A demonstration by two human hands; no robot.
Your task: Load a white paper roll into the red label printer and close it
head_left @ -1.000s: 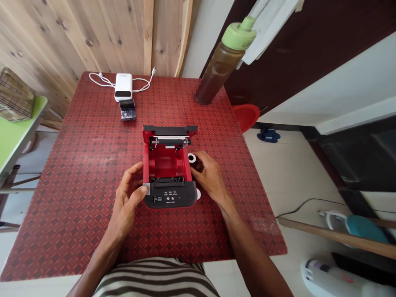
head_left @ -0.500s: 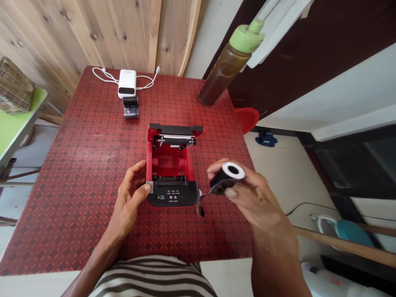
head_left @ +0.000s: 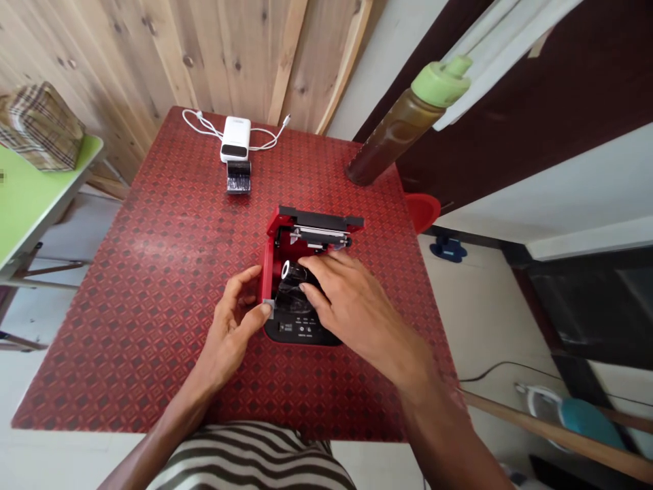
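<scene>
A small red printer [head_left: 269, 262] with a black front panel sits open in the middle of the red patterned table [head_left: 153, 272]. My left hand [head_left: 233, 327] grips the printer's left front corner, thumb on a small grey tab. A black roll with a white core [head_left: 293, 275] lies inside the open bay, and my right hand [head_left: 352, 306] is over the bay with its fingers curled on that roll. The raised black lid [head_left: 321, 219] stands behind.
A white power bank [head_left: 235, 138] with a white cable and a small dark object [head_left: 239, 177] lie at the table's far side. A tall brown bottle with a green cap [head_left: 403, 126] stands far right. A green side table with a plaid bag [head_left: 41, 126] is left.
My right hand picked up the roll from beside the printer, lifted it, then brought it left into the open bay. The left hand kept its hold on the printer. The camera view shifted.
</scene>
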